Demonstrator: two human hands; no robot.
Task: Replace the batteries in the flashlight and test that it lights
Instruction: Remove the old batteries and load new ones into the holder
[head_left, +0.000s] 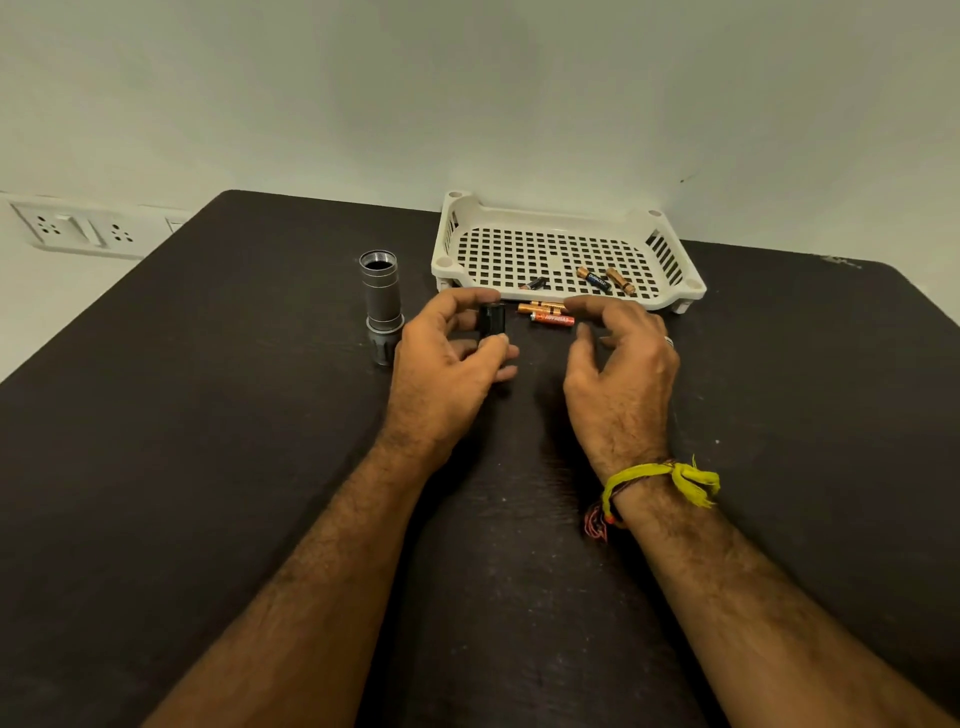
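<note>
As seen from the head camera, the flashlight body (382, 306) is stood head-down on the dark desk (208, 415), its threaded tail end open and uppermost, well left of the white perforated tray (561, 249). A small black battery holder (492, 319) is held in the grip of the left hand (447, 364), pinched between thumb and forefinger above the desk. The grip of the right hand (618, 374) is held wide, fingers loosely curved and nothing enclosed, just beside the fresh batteries (548, 313) laid on the desk in front of the tray. Three further batteries (597, 280), presumably the spent ones, are seen lying inside the tray.

The holder is judged to be light, rigid moulded plastic; it should be taken by its sides so that the cell slots are left clear. The batteries are small, smooth, hard cylinders, apt to roll and to slip; each is best pinched across its middle. The flashlight body appears to be grey metal, ridged near the head, and is best held around the barrel. Whether the holder is loaded cannot be told.
</note>
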